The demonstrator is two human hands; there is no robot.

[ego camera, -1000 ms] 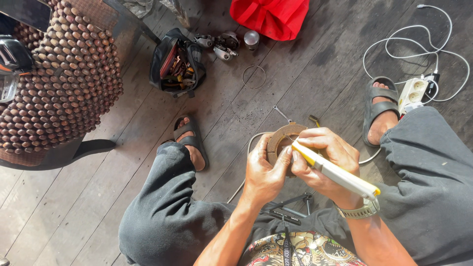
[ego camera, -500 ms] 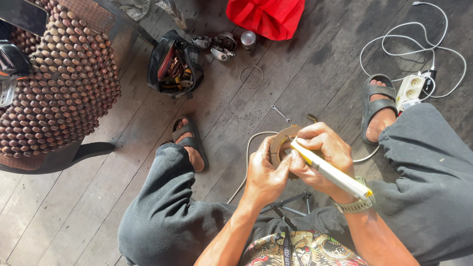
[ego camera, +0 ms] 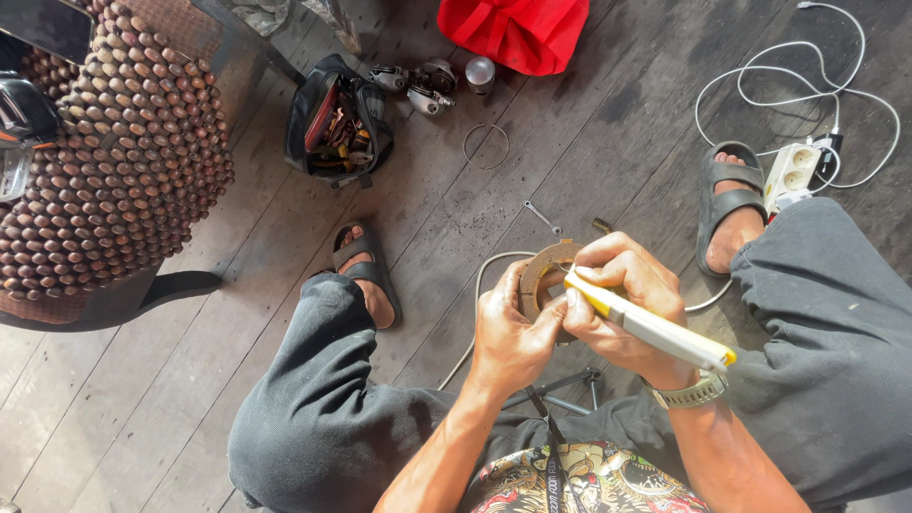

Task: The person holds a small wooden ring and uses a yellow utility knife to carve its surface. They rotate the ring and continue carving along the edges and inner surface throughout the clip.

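- Ring-shaped disc (ego camera: 543,275), brown, flat, with an open centre, sits upright between both hands above the wooden floor (ego camera: 237,256), in front of the knees.
- Left hand (ego camera: 508,332) wraps closed around the disc's lower-left edge, thumb pressed to the rim.
- Right hand (ego camera: 622,304) grips a yellow-and-white pen-like tool (ego camera: 655,328) tight, tip at the disc's inner edge; its fingers also touch the disc's right side.
- Judgement: disc looks stiff and moderately heavy, probably metal-backed with a dusty, grippy face; best held by the outer rim, as now.
- Containers, left to right: open black tool bag (ego camera: 337,119) holds mixed small tools, details too small to tell; red bag (ego camera: 522,33) lies closed, contents hidden.
- Nearby: small wrench (ego camera: 541,217), thin wire ring (ego camera: 485,145), white power strip (ego camera: 790,176) by the right sandal.
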